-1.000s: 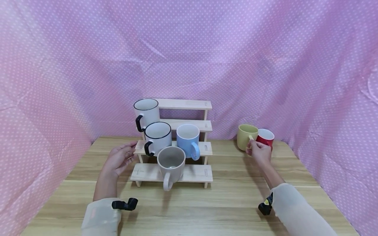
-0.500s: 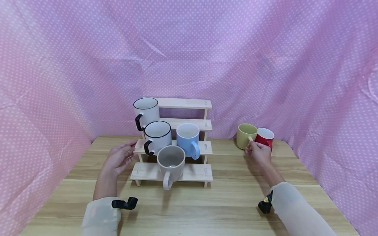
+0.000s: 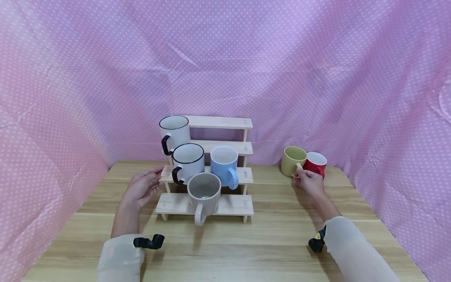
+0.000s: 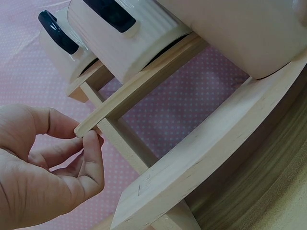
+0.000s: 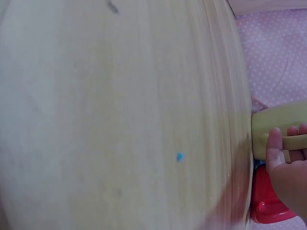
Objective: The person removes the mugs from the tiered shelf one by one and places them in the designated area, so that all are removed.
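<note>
R hand (image 3: 310,183) had thumb & fingers pinched together on the handle of the yellow mug (image 3: 291,162); grip nearly closed, fingers partly cut off at the R wrist cam's edge. Mug sat upright at the table's (image 3: 267,250) far R, just beside a red mug (image 3: 314,166); couldn't tell if those 2 touched.

L hand (image 3: 142,188) pinched the L end of the 2nd tier up on a 4-tier wooden rack (image 3: 167,203), w/ thumb & index nearly meeting on the board, other fingers bent behind.

Rack held 4 mugs: grey mug (image 3: 206,197) on tier 1, handle out past the front edge; front white mug (image 3: 190,168) & blue mug (image 3: 220,168) on tier 2; back white mug (image 3: 177,139) on tier 3, L end. Both white ones had blk rims & handles. Pink dotted cloth (image 3: 225,58) hung behind.
</note>
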The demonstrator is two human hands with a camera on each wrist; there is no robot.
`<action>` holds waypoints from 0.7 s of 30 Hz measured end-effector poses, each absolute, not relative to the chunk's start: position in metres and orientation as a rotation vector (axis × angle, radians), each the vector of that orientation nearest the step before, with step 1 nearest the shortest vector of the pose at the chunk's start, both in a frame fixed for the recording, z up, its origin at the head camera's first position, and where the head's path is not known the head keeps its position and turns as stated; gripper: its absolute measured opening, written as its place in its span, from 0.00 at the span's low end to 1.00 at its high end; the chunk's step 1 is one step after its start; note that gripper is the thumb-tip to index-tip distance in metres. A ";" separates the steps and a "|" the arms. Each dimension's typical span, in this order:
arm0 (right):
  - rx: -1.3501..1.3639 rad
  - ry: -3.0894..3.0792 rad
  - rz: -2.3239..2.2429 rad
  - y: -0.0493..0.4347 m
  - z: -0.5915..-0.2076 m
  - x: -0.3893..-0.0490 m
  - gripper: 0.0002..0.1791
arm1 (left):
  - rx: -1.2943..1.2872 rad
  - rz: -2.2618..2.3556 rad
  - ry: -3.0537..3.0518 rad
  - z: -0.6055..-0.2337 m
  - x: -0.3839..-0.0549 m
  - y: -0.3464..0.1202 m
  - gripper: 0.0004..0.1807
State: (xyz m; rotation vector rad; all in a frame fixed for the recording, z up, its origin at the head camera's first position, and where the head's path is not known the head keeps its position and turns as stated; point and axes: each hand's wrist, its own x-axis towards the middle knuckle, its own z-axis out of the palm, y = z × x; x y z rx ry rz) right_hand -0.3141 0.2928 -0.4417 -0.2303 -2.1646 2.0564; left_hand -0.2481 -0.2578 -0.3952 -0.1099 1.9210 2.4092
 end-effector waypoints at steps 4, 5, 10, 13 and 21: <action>-0.245 -2.171 2.047 0.293 -0.442 -0.314 0.27 | -0.110 2.412 1.921 -0.395 -0.248 -0.258 0.28; -0.249 -2.171 2.042 0.293 -0.441 -0.315 0.27 | -0.108 2.410 1.925 -0.395 -0.248 -0.258 0.28; -0.254 -2.142 2.059 0.291 -0.441 -0.315 0.28 | -0.106 2.402 1.940 -0.395 -0.249 -0.258 0.28; -0.278 -2.122 2.055 0.290 -0.444 -0.317 0.28 | -0.106 2.397 1.945 -0.396 -0.249 -0.259 0.29; -0.303 -2.076 2.092 0.289 -0.448 -0.319 0.30 | -0.108 2.400 1.939 -0.396 -0.249 -0.259 0.29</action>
